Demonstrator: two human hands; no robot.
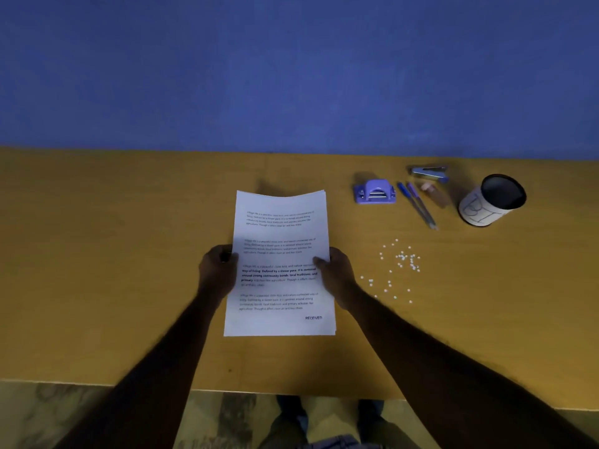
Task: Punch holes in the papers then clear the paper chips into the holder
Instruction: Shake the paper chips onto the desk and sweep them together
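With the printed paper stack (279,264) gripped at its side edges by the left hand (217,270) and right hand (337,274) at table (113,254) centre, its edges are best squared before the hole punch (375,191) at two o'clock is fed, chips (397,270) at three o'clock being left undisturbed.

plain blue wall (291,66) filling the upper half, long yellow-brown wooden desk (113,254) set flush against it, mottled beige and grey stone-patterned floor (81,416) below the desk's near edge, dim, even indoor light
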